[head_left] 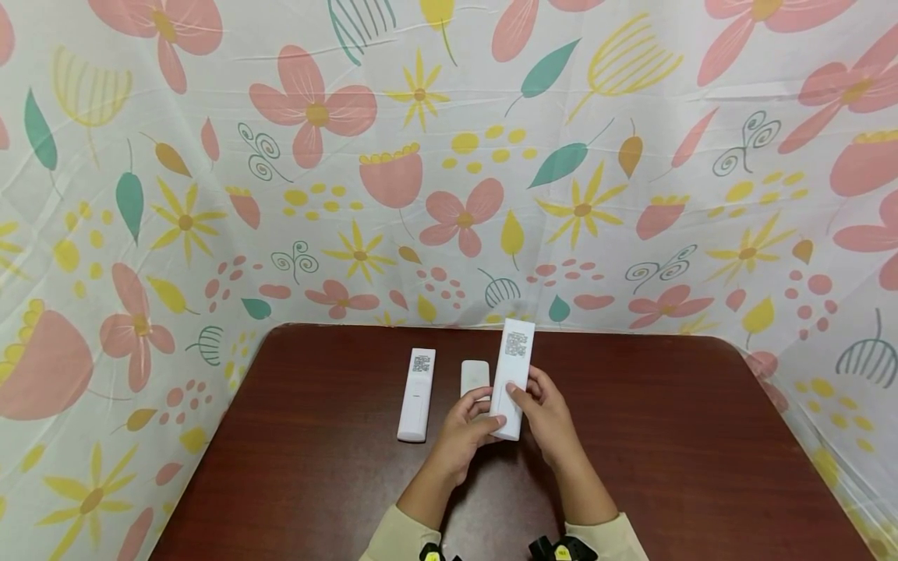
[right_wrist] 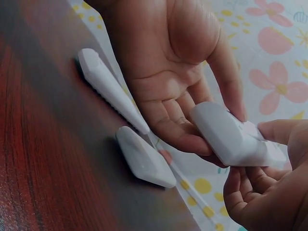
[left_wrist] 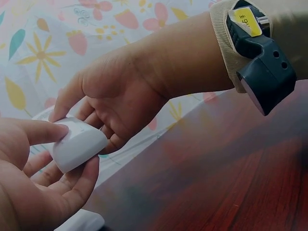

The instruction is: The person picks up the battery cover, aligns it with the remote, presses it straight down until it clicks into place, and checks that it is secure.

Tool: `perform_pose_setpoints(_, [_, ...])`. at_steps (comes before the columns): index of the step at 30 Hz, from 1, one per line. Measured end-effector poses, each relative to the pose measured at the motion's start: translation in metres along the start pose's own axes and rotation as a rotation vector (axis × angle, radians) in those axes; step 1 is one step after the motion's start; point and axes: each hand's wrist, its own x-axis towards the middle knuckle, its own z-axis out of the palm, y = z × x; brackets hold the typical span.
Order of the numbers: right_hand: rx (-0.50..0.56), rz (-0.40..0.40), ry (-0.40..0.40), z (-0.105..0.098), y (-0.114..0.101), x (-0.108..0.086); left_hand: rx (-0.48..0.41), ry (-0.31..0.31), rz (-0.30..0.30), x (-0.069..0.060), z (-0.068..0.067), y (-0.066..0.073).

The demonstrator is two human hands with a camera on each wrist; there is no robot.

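Note:
Both hands hold a white remote control (head_left: 516,370) above the table, its back with a printed label facing up. My left hand (head_left: 459,436) grips its lower end, thumb on the edge. On the right side, my right hand (head_left: 553,421) wraps the casing with the thumb pressed on the back. The left wrist view shows the end of the held remote (left_wrist: 79,147) between the fingers of both hands. In the right wrist view, the remote (right_wrist: 236,137) is tilted, and its button side is hidden.
A long white remote (head_left: 417,396) with a printed label lies on the brown table (head_left: 316,467) to the left. Between it and the held remote lies a shorter white remote-like device (head_left: 475,375), partly hidden by the left hand. A flower-patterned cloth (head_left: 463,288) hangs behind the table.

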Motion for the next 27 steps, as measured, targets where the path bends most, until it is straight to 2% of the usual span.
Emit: perform_pose_setpoints(27, [-0.024,0.01,0.012,-0.0007,0.0033,0.0027,0.012,0.019,-0.007,-0.0002,0.0021,-0.0015])
